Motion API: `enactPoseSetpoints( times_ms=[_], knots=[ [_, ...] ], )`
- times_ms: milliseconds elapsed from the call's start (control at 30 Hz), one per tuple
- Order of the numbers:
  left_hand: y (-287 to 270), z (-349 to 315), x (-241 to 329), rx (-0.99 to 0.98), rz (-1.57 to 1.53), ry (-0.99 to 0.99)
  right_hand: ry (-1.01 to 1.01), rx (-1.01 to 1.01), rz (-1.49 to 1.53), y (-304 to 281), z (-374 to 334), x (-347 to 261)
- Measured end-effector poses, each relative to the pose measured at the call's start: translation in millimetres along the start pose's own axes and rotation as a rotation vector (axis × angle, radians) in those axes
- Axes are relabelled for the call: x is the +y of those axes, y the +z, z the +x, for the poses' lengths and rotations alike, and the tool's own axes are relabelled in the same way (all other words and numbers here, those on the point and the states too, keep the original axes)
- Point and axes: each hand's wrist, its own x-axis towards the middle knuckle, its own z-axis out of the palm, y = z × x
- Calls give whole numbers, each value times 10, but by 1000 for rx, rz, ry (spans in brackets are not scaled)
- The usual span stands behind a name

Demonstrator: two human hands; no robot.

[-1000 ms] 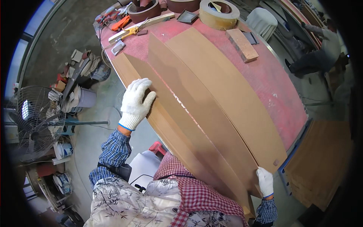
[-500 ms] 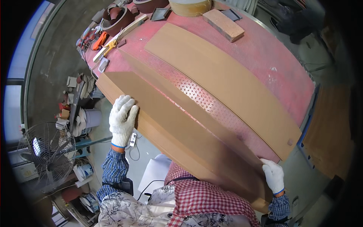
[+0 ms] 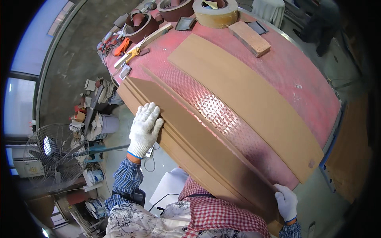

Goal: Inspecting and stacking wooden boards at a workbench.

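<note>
A long brown board (image 3: pixel 194 139) lies slantwise along the near side of the pink table (image 3: pixel 293 83), its stepped edge toward me. My left hand (image 3: pixel 145 129), in a white knit glove, rests on that edge toward the left end, fingers stretched over the face and thumb apart. At the right end, my gloved right hand (image 3: pixel 285 202) has its fingers wrapped round the board's far corner; the fingertips are partly hidden. A narrow brown strip runs along the board's far side. Beyond it lies another flat brown board (image 3: pixel 246 105), touched by neither hand.
Rolls of brown abrasive (image 3: pixel 139 27), a tape-like yellowish roll (image 3: pixel 216 16), a brick-like block (image 3: pixel 250 39) and a wooden strip (image 3: pixel 149 41) sit along the table's back. A fan (image 3: pixel 59 156) stands at left. Someone's dark-clothed legs (image 3: pixel 323 29) show at far right.
The near board has tilted, so the strip behind it looks narrower and more of its stepped edge shows. My left hand has flattened onto it. The whole view has shifted slightly.
</note>
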Motion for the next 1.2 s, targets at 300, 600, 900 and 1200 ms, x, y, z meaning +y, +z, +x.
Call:
enactPoseSetpoints(
  times_ms=[300,600,900,1200],
  knots=[
    [140,393,128,18,-83,66,-106,-87,-233,36,-149,-78],
    [325,605,122,62,-158,73,-42,-109,-166,-105,41,-3],
    [-18,129,284,239,-154,38,60,-39,-62,-40,36,-14],
    [108,-433,235,279,-209,-190,-81,11,-181,30,-73,-69]
  ],
)
